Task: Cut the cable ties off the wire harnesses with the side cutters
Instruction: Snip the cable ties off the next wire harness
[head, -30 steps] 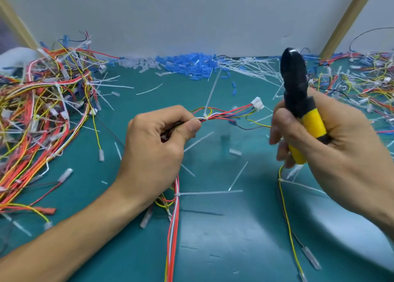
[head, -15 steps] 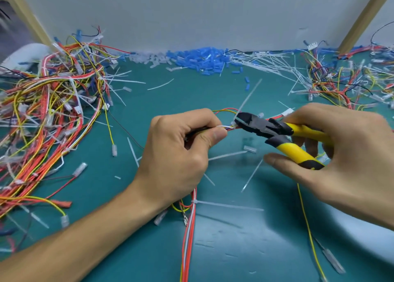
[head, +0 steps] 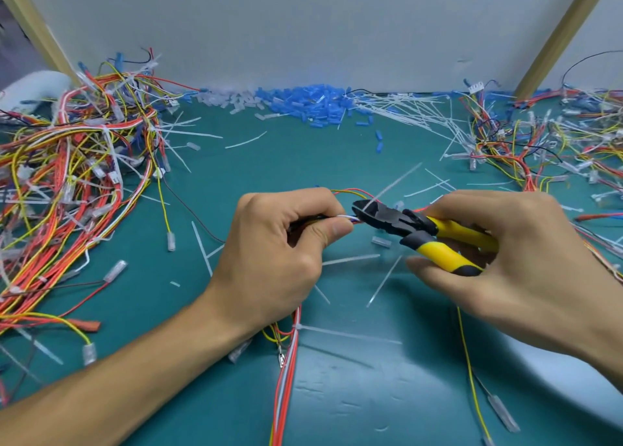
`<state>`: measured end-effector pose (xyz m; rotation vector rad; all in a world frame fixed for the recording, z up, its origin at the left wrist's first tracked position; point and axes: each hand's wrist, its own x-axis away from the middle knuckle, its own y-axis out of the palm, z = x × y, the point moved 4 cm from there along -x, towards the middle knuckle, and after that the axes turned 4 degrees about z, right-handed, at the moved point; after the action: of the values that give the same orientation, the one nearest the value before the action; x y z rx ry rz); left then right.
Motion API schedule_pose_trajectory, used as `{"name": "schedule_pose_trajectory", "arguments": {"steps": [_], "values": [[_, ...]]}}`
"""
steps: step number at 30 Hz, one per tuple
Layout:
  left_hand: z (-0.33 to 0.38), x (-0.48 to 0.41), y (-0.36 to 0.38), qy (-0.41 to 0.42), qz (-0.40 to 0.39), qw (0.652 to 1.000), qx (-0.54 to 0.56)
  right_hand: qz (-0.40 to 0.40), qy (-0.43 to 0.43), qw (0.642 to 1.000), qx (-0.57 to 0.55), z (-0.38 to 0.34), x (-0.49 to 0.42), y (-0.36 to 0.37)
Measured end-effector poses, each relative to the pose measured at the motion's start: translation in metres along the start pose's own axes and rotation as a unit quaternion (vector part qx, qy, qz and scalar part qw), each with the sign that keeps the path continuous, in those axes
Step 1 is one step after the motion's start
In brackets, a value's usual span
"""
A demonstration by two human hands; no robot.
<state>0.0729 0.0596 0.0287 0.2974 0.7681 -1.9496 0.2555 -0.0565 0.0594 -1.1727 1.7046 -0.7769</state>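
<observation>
Left hand (head: 273, 253) pinches harness (head: 286, 371); right hand (head: 512, 253) grips cutters (head: 404, 225).

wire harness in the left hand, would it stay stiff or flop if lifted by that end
Likely floppy: below the left hand the wire harness bends and trails along the mat. Probably light, since a finger pinch holds it up. Its loose ends may snag nearby cut ties.

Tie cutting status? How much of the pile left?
Done: cut ties strewn along the mat's back. In hand: left hand pinches one harness, right hand holds side cutters at its tie. Left: a second tie lower on that harness, plus the tangled left pile, ties still visible on it.
</observation>
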Motion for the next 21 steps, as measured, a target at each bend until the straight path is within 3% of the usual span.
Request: {"name": "schedule_pose_trajectory", "arguments": {"steps": [10, 21], "values": [[0.0002, 0.0033, 0.0044, 0.033, -0.010, 0.999, -0.034, -0.043, 0.013, 0.999, 0.006, -0.0009, 0.0016, 0.0006], [-0.0020, 0.0043, 0.0051, 0.019, -0.037, 0.999, 0.019, -0.049, 0.003, 0.998, 0.045, 0.0040, 0.0003, -0.0034]]}}
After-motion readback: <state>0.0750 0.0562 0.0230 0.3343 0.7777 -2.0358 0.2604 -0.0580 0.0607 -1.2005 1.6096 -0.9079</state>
